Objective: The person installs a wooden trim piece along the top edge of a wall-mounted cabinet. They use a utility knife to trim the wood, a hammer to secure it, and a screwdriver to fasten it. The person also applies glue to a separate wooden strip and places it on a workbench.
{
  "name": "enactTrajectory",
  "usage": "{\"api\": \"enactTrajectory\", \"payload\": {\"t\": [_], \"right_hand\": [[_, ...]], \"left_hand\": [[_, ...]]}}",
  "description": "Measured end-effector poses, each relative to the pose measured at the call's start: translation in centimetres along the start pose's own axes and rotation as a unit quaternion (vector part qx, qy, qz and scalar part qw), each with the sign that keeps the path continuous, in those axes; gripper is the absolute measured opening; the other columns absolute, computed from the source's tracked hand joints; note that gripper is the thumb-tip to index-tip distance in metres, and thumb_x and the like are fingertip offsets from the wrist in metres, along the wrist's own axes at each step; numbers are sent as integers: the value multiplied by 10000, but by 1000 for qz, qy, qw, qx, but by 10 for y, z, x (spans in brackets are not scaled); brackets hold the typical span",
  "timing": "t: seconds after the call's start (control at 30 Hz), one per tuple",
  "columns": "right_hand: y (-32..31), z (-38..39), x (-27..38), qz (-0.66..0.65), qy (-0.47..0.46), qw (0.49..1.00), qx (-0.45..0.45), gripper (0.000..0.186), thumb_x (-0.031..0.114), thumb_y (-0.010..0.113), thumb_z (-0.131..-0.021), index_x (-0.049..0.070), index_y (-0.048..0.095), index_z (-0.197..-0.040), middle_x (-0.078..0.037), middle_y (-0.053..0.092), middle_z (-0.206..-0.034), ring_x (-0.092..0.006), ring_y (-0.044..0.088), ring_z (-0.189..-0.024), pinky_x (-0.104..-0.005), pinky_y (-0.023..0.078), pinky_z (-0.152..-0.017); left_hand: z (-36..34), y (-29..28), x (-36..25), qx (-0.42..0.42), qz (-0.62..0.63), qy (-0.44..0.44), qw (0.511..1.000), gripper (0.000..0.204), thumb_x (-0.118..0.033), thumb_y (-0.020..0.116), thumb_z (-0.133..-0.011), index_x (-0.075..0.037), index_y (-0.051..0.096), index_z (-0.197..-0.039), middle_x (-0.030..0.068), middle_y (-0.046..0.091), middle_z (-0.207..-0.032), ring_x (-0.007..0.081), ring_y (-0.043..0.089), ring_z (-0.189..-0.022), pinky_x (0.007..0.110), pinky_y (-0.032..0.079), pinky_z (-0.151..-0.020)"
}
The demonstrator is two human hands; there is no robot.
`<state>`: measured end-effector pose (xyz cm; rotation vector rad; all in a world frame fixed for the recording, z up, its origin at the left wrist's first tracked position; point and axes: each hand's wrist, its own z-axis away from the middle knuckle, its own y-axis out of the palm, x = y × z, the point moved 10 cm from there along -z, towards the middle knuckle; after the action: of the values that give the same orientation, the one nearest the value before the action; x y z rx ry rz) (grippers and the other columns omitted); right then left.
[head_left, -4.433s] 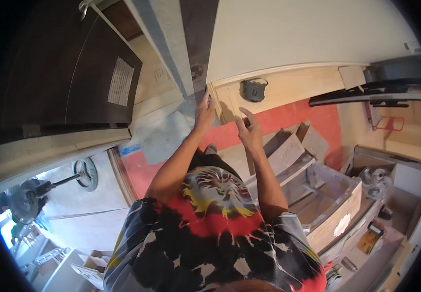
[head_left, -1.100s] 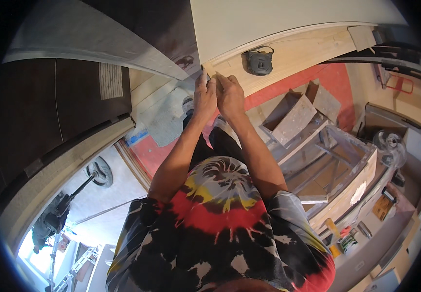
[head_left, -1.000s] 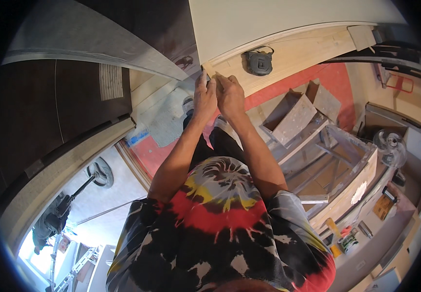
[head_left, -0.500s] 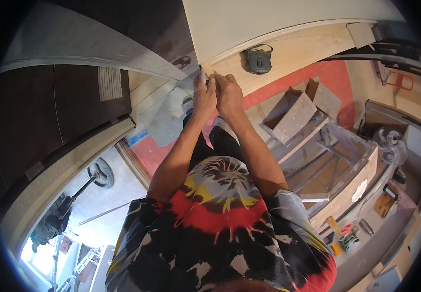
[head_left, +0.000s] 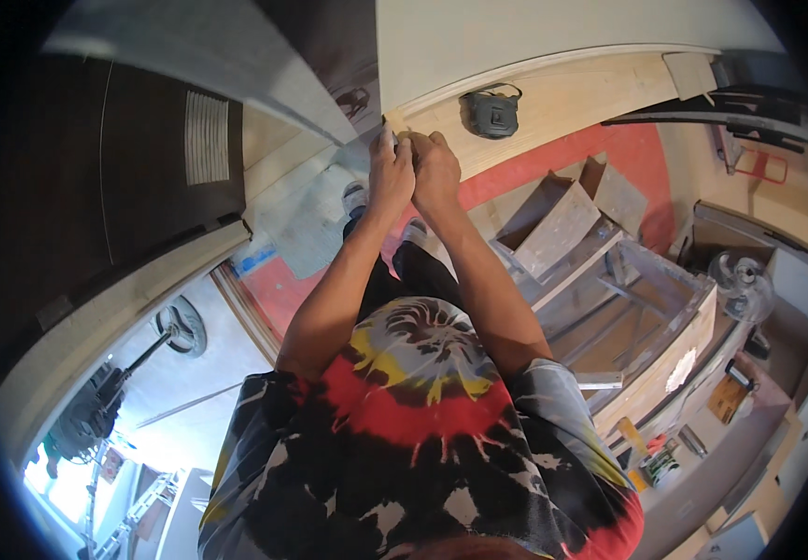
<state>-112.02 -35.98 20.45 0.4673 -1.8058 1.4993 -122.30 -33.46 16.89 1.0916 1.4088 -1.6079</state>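
Both my arms reach forward to the left end of a pale wooden board (head_left: pixel 562 101). My left hand (head_left: pixel 391 177) is closed, its fingertips pressed together at the board's corner. Right against it, my right hand (head_left: pixel 436 173) is closed too, with the fingers curled. A small dark bit shows between the fingertips, too hidden to name. On the board, to the right of my hands, lies a dark grey boxy device (head_left: pixel 492 114) with a strap loop.
At the right stands a worn wooden frame (head_left: pixel 665 308) with open boxes (head_left: pixel 553 229) beside it. A clear fan-like object (head_left: pixel 742 280) and small tools lie farther right. Dark panels (head_left: pixel 58 177) fill the left, above a spoked wheel (head_left: pixel 181 327). Red covering (head_left: pixel 646 168) lies below the board.
The view has shifted slightly. My hands stay together at the board's corner, and the right fingers look more curled in now.
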Motion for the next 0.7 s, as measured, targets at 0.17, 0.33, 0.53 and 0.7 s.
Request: {"api": "enactTrajectory", "payload": {"t": [0.17, 0.33, 0.53, 0.7], "right_hand": [[3, -2, 6, 23, -27, 999, -1, 268, 166, 662, -816, 25, 706, -1038, -222, 619, -836, -400, 629, -769, -462, 497, -665], [0, -2, 13, 41, -55, 998, 5, 268, 199, 711, -815, 5, 727, -999, -239, 640, -820, -378, 643, -739, -432, 509, -672], [1, 0, 26, 91, -149, 984, -45, 210, 179, 697, -803, 13, 739, -925, -214, 661, -829, -371, 630, -786, -427, 511, -747], [9, -9, 27, 115, -137, 984, 21, 206, 170, 707, -786, 6, 738, -907, -191, 687, -804, -345, 659, -770, -409, 521, -727]], "left_hand": [[13, -2, 29, -11, 182, -114, 977, 503, -260, 448, -1028, 64, 423, -1411, 285, 480, -1385, 378, 451, -1315, 407, 352, -1098], [48, 0, 25, -47, 277, -157, 947, 469, -348, 371, -1066, 31, 545, -1280, 125, 634, -1069, 205, 597, -918, 315, 483, -791], [81, 27, 72, -23, 299, -121, 946, 316, -275, 399, -1044, -3, 543, -1115, 163, 596, -991, 291, 585, -922, 400, 470, -783], [117, 22, 103, -9, 160, -142, 977, 260, -208, 419, -1005, -6, 581, -991, 261, 600, -904, 448, 591, -883, 487, 464, -771]]}}
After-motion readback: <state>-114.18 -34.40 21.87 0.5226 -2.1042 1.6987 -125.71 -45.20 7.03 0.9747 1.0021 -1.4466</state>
